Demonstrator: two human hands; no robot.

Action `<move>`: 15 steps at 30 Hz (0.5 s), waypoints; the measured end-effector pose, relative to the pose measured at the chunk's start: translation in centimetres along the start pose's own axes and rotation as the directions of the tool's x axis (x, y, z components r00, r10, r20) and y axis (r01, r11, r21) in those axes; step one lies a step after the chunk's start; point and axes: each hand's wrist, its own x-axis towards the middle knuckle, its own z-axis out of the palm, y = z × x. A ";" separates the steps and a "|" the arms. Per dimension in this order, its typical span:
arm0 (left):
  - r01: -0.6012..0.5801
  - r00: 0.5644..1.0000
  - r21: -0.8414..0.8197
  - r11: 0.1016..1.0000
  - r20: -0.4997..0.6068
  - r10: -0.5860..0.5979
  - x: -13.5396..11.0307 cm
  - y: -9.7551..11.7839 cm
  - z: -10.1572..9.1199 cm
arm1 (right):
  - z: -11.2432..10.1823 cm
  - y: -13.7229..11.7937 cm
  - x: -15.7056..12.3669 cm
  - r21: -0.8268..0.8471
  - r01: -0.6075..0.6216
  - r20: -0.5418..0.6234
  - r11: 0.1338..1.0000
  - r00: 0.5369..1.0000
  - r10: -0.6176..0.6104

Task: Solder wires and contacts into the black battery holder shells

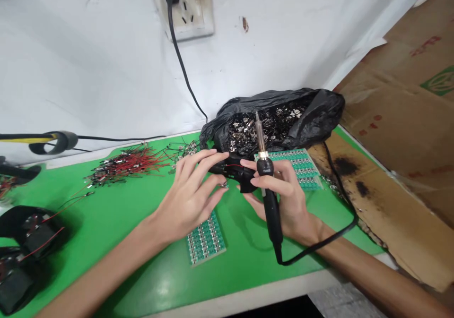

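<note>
My left hand [191,195] pinches a tiny metallic part [224,184] between thumb and finger; its exact kind is too small to make out. Its other fingers reach to a black plastic housing [234,169] with a red wire on it. My right hand [292,202] grips that housing with its fingertips. Lying across the same hand is a soldering iron [272,214], its tip pointing up and away from the housing. Below my left hand a green circuit board panel [207,242] lies partly covered. Another green panel [307,169] sits behind my right hand.
A black plastic bag [315,115] with loose metal bits stands against the wall. Red and black wires [131,164] lie piled at left, near black housings [30,235]. The iron's cord [340,228] loops at right over scorched cardboard [383,214]. A power strip [195,11] hangs above.
</note>
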 end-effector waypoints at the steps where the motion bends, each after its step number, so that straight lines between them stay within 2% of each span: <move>1: 0.024 1.000 -0.018 1.000 0.009 -0.024 -0.2 -0.1 -0.3 | 0.0 0.0 0.0 0.006 -0.001 0.019 1.000 1.000 0.001; 6: 0.149 0.980 -0.094 0.984 0.147 -0.134 -1.5 -0.6 -1.9 | 0.4 -0.1 0.0 0.047 -0.015 0.138 0.999 0.990 0.008; 9: 0.201 0.965 -0.168 0.965 0.201 -0.166 -2.7 -0.6 -2.0 | 0.6 0.0 0.1 0.040 -0.017 0.199 0.999 0.980 0.009; 15: 0.265 0.963 -0.295 0.918 0.129 -0.237 -5.2 0.4 0.0 | 0.7 0.1 0.3 -0.049 -0.007 0.258 0.999 0.966 0.020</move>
